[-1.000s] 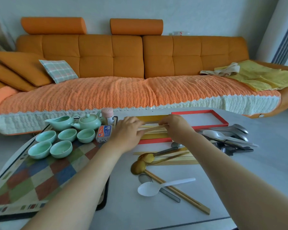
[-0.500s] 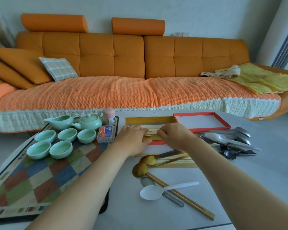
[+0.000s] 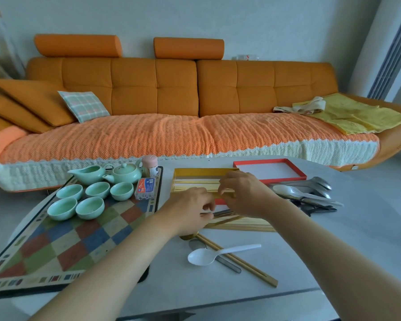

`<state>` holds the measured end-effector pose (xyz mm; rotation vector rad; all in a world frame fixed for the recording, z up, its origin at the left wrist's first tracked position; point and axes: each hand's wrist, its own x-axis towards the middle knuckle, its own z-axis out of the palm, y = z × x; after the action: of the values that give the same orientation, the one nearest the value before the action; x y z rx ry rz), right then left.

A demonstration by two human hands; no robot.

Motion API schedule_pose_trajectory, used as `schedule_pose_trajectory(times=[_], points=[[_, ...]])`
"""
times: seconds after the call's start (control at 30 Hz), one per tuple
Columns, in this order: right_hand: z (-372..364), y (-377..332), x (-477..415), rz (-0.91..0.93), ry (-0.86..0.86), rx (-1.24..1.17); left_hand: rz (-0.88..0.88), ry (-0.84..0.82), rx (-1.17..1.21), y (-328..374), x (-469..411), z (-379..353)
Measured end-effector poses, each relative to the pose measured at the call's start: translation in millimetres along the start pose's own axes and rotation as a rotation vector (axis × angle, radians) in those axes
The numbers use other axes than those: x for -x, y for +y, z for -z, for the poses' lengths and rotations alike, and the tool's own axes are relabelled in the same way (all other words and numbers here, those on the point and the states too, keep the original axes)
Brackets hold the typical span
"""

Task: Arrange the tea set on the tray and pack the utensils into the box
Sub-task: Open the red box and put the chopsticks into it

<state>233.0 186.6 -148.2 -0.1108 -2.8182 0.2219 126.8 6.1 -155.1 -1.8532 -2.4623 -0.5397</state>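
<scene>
The left hand (image 3: pixel 190 210) hovers low over the table (image 3: pixel 333 251), just in front of the open gold-lined box (image 3: pixel 204 171). Its fingers (image 3: pixel 207 206) are curled in above the loose chopsticks (image 3: pixel 245 224) and a dark utensil handle. From here I cannot tell whether they have hold of anything.

The right hand (image 3: pixel 243 193) sits over the near rim of the box. Its fingertips are bent down and drawn close together right at the chopsticks already laid inside (image 3: pixel 195 184). Whether it is pinching one is hidden by the hand itself.

The box's red lid (image 3: pixel 270 171) lies just to its right, with a heap of metal spoons (image 3: pixel 310 185) near that. Closer to me a white plastic spoon (image 3: pixel 218 252) rests across a pair of chopsticks (image 3: pixel 243 262).

On the left the checkered tray (image 3: pixel 67 242) carries the pale green teapot (image 3: pixel 125 175), the pitcher (image 3: pixel 87 173) and five cups (image 3: pixel 89 207) grouped at its far end.
</scene>
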Motion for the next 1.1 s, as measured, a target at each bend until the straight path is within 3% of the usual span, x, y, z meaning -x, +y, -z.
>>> schedule_pose_trajectory(times=[0.23, 0.4, 0.5, 0.9, 1.1], points=[[6.7, -1.9, 20.4, 0.052, 0.029, 0.033, -0.027, -0.187, 0.034, 16.6, 14.7, -3.2], [22.2, -30.5, 33.5, -0.062, -0.51, -0.187, -0.018, -0.296, 0.042, 20.8, 11.8, -3.7], [16.7, -28.2, 37.2, -0.08, -0.645, -0.189, -0.015, -0.28, 0.027, 20.9, 7.4, -5.6], [27.0, -4.7, 37.7, -0.169, -0.382, -0.161, 0.121, -0.085, 0.021, 7.1, -3.1, -16.8], [26.0, -5.6, 38.1, -0.145, -0.376, -0.091, 0.193, 0.039, 0.154, -1.5, -11.9, -12.4]])
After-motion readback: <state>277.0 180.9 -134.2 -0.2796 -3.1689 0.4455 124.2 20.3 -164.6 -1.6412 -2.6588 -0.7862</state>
